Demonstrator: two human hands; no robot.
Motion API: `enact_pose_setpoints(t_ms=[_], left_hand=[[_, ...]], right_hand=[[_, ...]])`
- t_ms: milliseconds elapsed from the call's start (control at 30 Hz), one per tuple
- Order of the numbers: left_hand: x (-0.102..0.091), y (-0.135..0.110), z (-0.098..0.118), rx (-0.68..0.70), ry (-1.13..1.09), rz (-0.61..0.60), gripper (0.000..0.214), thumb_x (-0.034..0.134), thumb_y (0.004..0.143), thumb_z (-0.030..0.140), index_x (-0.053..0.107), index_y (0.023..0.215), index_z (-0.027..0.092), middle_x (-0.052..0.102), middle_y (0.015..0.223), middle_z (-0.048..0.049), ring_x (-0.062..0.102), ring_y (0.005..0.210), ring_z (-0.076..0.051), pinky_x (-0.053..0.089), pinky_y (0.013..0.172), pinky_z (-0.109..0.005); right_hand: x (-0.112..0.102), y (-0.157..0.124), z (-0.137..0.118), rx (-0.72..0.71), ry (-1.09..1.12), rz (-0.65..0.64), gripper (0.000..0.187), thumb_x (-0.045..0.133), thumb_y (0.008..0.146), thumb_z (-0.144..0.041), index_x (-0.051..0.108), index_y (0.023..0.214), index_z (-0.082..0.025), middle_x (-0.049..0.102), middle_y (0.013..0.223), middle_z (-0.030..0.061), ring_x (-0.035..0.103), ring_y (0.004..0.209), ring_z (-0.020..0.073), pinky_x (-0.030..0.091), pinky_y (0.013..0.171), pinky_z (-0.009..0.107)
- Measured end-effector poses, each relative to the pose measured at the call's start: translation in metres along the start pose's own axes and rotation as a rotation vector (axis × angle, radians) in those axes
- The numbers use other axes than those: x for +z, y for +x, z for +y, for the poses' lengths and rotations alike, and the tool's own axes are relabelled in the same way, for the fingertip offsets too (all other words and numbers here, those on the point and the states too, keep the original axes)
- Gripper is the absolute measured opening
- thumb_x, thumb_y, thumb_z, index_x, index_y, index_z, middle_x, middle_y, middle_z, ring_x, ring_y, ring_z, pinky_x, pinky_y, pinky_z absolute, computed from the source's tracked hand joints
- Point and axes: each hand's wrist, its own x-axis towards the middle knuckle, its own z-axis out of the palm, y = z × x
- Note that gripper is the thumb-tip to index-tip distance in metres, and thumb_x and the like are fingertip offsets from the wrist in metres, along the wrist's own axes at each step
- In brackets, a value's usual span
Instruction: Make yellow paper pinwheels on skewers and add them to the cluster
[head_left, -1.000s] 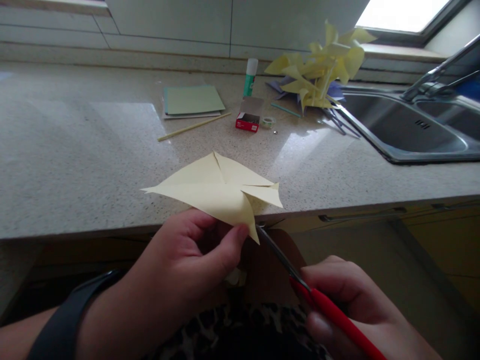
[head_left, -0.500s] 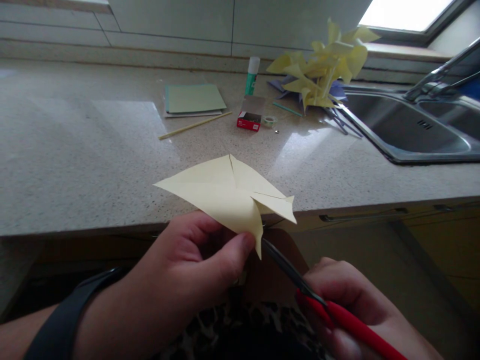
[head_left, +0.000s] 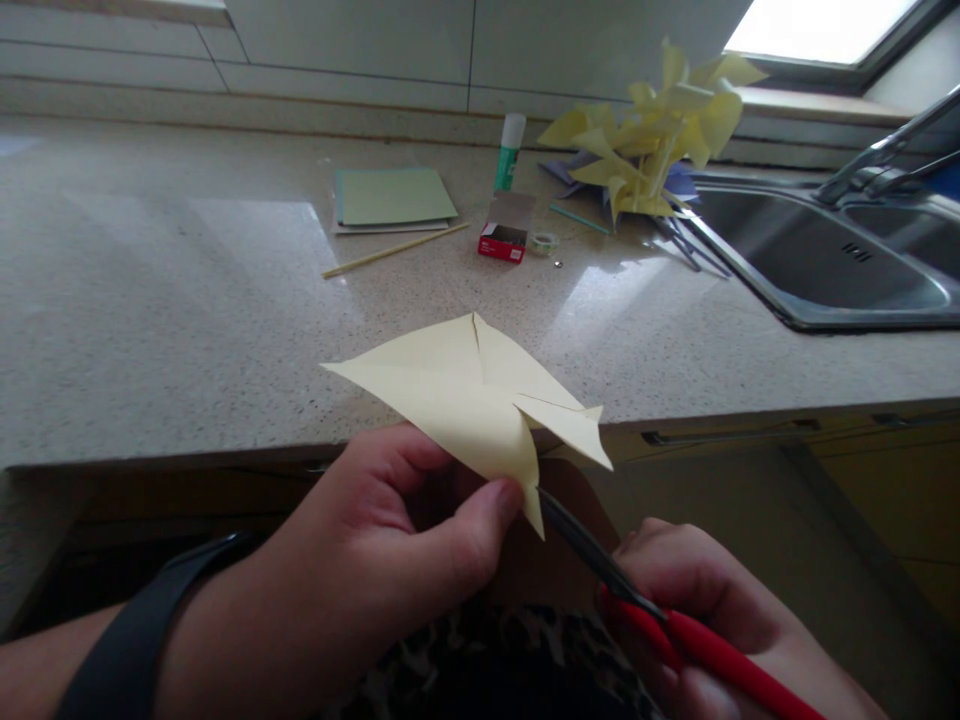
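A pale yellow sheet of paper (head_left: 442, 395) with slits cut in from its corners is pinched between the thumb and fingers of my left hand (head_left: 420, 530). It is held just in front of the counter's edge, its surface curved and its corners bent. My right hand (head_left: 712, 590) grips scissors (head_left: 697, 640) with red handles and dark blades. The blade tips touch the paper's near right edge, beside my left thumb. Part of the blades is hidden behind the paper, and my left fingers are mostly hidden under it.
On the speckled counter (head_left: 187, 330) lie a stack of coloured paper (head_left: 394, 197), a wooden stick (head_left: 394, 252), a glue stick (head_left: 508, 155), a small red box (head_left: 502, 243), a tape roll (head_left: 543, 243) and a green stick (head_left: 579, 219). Yellow paper pinwheels (head_left: 645, 135) stand beside the steel sink (head_left: 795, 240).
The paper and my left hand have shifted slightly right and down in view. The scissors moved a little the same way, their tips still at the paper's edge.
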Motion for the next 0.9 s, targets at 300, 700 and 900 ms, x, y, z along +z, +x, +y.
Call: enact_pose_setpoints(t_ms=[300, 700, 900], left_hand=[[-0.001, -0.001, -0.001, 0.009, 0.009, -0.045, 0.015, 0.070, 0.093, 0.034, 0.082, 0.099, 0.027, 0.079, 0.094, -0.0018, 0.074, 0.089, -0.019, 0.060, 0.080, -0.023], [-0.002, -0.001, -0.002, -0.014, -0.016, -0.131, 0.017, 0.068, 0.095, 0.032, 0.082, 0.104, 0.030, 0.079, 0.102, -0.0029, 0.073, 0.093, -0.018, 0.059, 0.088, -0.025], [-0.001, -0.003, 0.001, -0.020, -0.030, -0.104, 0.015, 0.070, 0.092, 0.032, 0.082, 0.100, 0.029, 0.079, 0.097, -0.0011, 0.074, 0.092, -0.018, 0.058, 0.087, -0.023]], right_hand=[[-0.001, -0.002, 0.007, 0.048, 0.057, -0.020, 0.030, 0.085, 0.071, -0.046, 0.071, 0.086, -0.024, 0.065, 0.086, 0.0053, 0.062, 0.072, 0.0174, 0.053, 0.062, 0.026], [-0.001, -0.006, 0.025, 0.166, 0.421, -0.113, 0.045, 0.088, 0.063, -0.052, 0.062, 0.082, -0.021, 0.059, 0.076, 0.0004, 0.052, 0.061, 0.0120, 0.042, 0.054, 0.022], [-0.003, -0.002, 0.020, 0.155, 0.404, -0.151, 0.037, 0.091, 0.061, -0.042, 0.068, 0.082, -0.023, 0.064, 0.078, 0.0012, 0.058, 0.063, 0.0132, 0.042, 0.055, 0.023]])
